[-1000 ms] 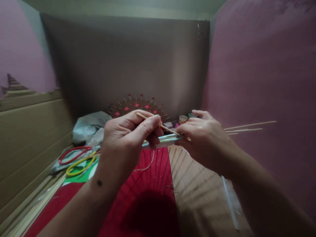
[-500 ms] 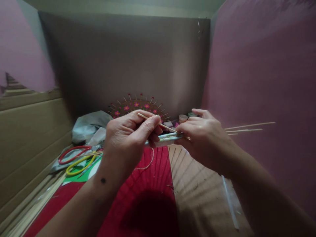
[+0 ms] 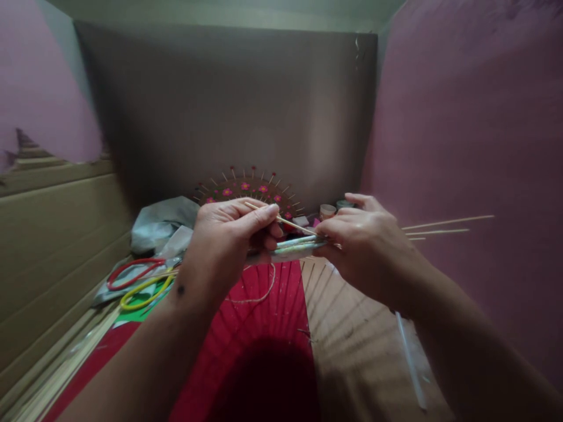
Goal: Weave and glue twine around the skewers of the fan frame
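In the head view my left hand (image 3: 233, 234) is closed, pinching a thin wooden stick (image 3: 299, 225) between thumb and fingertips. The stick slants down to the fingers of my right hand (image 3: 358, 228). That hand is closed around one end of a pale, green-tinged rolled bundle (image 3: 294, 247), which looks like paper; its left part runs behind my left fingers. Several thin sticks (image 3: 448, 224) jut out to the right from behind my right hand. A loop of pale string (image 3: 270, 287) hangs or lies below the bundle; where it begins is hidden.
A brown half-round piece with pink flowers and pin-like sticks (image 3: 245, 187) stands at the back. Red-handled (image 3: 109, 281) and yellow-handled scissors (image 3: 127, 303), a grey bag (image 3: 162, 220) and long pale strips (image 3: 74, 369) lie left. Small jars (image 3: 327, 211) stand behind my right hand. A clear tube (image 3: 411, 363) lies right.
My left thumb and fingers have slid a little left along the stick, and more of the stick and bundle shows between my hands. The right hand has barely moved.
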Motion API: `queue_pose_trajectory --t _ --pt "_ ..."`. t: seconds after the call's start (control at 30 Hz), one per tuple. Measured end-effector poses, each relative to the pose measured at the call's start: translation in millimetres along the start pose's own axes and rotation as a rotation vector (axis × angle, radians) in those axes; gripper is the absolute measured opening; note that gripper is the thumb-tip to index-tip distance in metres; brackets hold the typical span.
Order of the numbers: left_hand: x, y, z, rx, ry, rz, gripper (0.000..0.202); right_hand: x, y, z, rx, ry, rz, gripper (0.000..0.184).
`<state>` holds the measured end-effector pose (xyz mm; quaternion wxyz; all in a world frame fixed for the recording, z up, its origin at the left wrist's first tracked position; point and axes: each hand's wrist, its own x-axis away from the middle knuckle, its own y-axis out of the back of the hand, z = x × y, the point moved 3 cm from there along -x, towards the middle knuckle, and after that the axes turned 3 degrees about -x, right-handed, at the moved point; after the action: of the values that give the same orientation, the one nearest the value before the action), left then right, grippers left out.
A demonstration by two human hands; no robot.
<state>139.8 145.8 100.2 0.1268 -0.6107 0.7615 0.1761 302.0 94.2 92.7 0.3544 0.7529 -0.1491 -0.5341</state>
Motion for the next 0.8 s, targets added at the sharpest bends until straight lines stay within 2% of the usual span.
queue_pose_trajectory --t 0.07,0.23,0.37,0.53,0.8 --pt "-0.8 0.9 -0.9 0.005 0.018 0.011 0.020 0.2 0.6 0.7 -0.006 -0.001 0.011 0.013" --pt "1.0 5.0 -6.3 -0.015 -0.125 -0.013 0.019 -1.3 3.2 3.4 -0.030 -0.002 0.029 0.012" --pt "1.6 8.4 -6.4 -0.018 -0.132 -0.016 0.016 -1.2 4.3 3.7 -0.030 -0.009 0.045 0.012" --pt "3.8 13.3 -10.7 0.053 -0.179 -0.113 0.011 0.6 4.5 0.0 -0.009 -0.015 0.062 0.013" --pt "12.0 3.6 -14.2 -0.035 -0.291 -0.096 0.016 -3.0 5.7 1.0 -0.023 -0.016 0.060 0.012"
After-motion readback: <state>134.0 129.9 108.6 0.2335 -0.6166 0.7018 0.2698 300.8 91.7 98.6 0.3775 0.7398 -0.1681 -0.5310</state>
